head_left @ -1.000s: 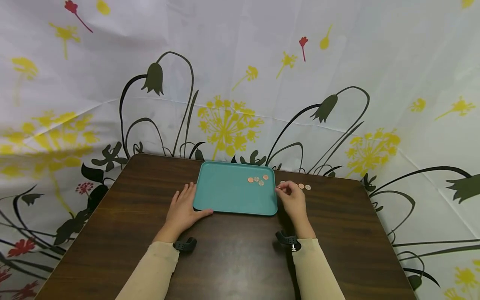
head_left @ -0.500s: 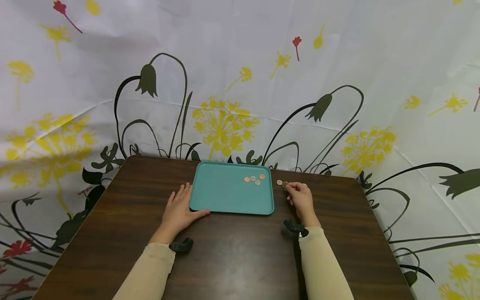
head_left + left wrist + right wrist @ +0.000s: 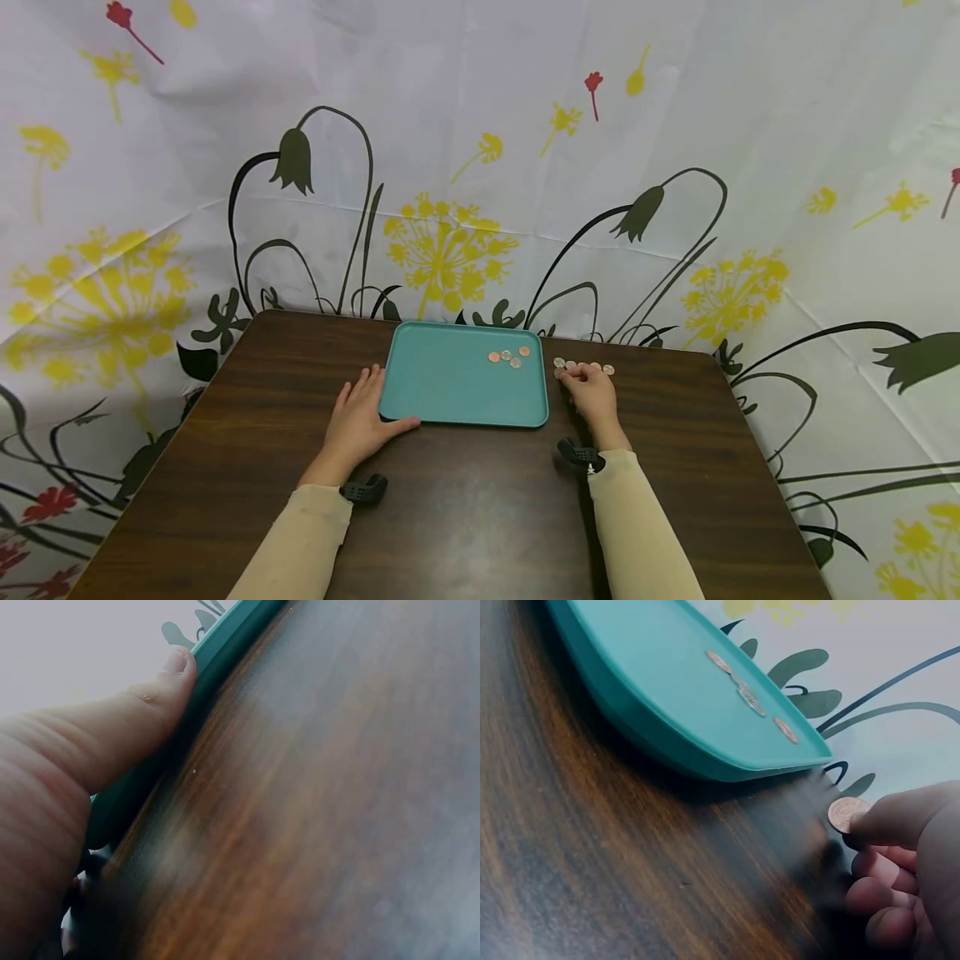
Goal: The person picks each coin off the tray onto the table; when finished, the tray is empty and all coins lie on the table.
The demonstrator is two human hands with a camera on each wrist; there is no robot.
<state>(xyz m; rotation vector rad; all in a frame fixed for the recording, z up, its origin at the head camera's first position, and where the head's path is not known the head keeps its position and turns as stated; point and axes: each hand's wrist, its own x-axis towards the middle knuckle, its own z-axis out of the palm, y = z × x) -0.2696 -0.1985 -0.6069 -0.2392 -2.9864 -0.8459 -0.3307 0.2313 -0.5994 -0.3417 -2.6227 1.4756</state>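
Observation:
My right hand is just right of the tray, its thumb and finger pinching a copper-coloured coin, seen most clearly in the right wrist view. The other fingers are curled beneath. My left hand rests at the tray's near left corner with fingers spread along the left side. Its thumb lies straight against the near rim. The turquoise tray bears several coins, copper and silver, near its right back corner, among them a copper coin.
Several more coins lie on the dark wood table right of the tray, close around the right hand, including a silver coin. A white curtain with printed flowers hangs right behind the table's back edge.
My right hand shifted right, away from the tray's rim, then back a little left toward the tray. My left hand and the coins in the tray have stayed put.

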